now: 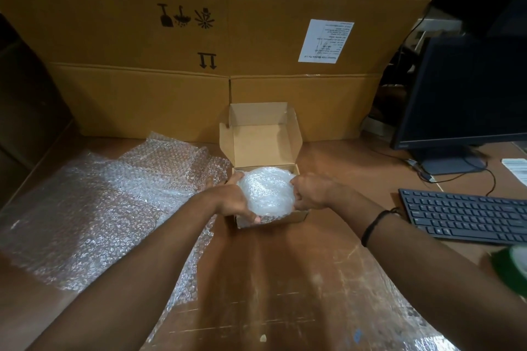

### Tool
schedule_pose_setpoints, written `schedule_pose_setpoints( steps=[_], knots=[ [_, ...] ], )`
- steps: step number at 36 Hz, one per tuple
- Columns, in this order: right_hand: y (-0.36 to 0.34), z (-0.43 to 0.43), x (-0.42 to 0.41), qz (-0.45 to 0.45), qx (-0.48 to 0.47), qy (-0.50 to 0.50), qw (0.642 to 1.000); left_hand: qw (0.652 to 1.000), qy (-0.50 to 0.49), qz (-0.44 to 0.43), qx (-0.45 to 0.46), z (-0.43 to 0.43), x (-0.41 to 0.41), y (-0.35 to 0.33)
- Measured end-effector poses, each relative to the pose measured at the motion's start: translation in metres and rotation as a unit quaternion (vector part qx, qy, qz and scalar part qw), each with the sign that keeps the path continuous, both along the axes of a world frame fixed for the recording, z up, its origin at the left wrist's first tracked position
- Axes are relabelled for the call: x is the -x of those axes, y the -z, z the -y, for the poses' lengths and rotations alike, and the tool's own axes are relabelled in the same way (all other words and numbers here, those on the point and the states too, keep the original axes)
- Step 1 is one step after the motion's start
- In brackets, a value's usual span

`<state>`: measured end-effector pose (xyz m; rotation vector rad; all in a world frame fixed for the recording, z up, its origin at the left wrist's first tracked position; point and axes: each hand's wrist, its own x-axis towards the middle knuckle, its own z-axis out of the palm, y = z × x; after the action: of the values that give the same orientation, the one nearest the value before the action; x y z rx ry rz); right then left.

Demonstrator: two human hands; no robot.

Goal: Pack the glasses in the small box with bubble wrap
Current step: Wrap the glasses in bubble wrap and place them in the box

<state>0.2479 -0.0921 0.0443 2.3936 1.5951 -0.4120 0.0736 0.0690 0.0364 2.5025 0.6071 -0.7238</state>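
Brown wooden counter (285, 265). On it, small open brown cardboard box (265, 137). Clear bubble-wrap bundle (268, 188), glasses presumably inside, half-seated in box. Left hand (236, 199) and right hand (310, 191) grip its sides. Best: press evenly, tuck edges under rim.

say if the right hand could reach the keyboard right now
Probably yes: nothing lies between the right hand and the keyboard, but it must first let go of the wrapped bundle.

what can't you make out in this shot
Head view only:
1. The glasses: hidden inside the bubble wrap bundle that the left hand and right hand grip at the small box.
2. Green object, right edge: blurred and cut off.
3. White label on the big carton: print too small.
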Motion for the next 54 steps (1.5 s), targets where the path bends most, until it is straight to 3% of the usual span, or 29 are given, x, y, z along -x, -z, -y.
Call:
schedule_pose_setpoints(
  steps=[3, 9, 17, 30, 34, 38, 40, 43, 49, 54],
  knots=[
    [0.002, 0.003, -0.002, -0.015, -0.006, 0.005, 1.000, 0.999, -0.002, 0.030, -0.011, -0.001, 0.001, 0.009],
    [0.002, 0.009, -0.011, -0.101, 0.004, -0.030, 0.994, 0.997, -0.004, 0.059, 0.053, -0.010, 0.007, 0.012],
    [-0.014, 0.011, -0.019, -0.202, 0.047, 0.001, 0.978, 0.997, 0.005, 0.065, -0.049, -0.003, 0.003, 0.016],
    [-0.008, 0.010, -0.017, -0.154, 0.037, -0.019, 0.987, 0.976, 0.032, 0.062, -0.205, 0.008, -0.003, 0.005],
    [-0.003, 0.002, -0.010, -0.073, 0.039, -0.017, 0.996, 0.965, 0.027, 0.090, -0.246, 0.009, 0.001, 0.004],
    [-0.002, -0.003, 0.002, 0.063, 0.025, -0.033, 0.997, 0.932, 0.065, 0.189, -0.302, 0.015, 0.010, 0.009],
    [-0.006, 0.000, 0.007, 0.134, -0.004, -0.061, 0.989, 0.926, 0.092, 0.245, -0.271, 0.017, 0.012, 0.012],
    [-0.004, 0.008, 0.011, 0.145, -0.062, -0.085, 0.984, 0.943, 0.085, 0.282, -0.152, 0.019, 0.014, 0.017],
    [0.009, 0.022, 0.006, -0.059, -0.118, -0.069, 0.989, 0.954, 0.023, 0.295, -0.051, 0.012, 0.017, 0.032],
    [0.002, 0.027, 0.004, -0.104, -0.098, -0.076, 0.987, 0.962, 0.022, 0.271, 0.001, 0.012, 0.015, 0.025]
  ],
)
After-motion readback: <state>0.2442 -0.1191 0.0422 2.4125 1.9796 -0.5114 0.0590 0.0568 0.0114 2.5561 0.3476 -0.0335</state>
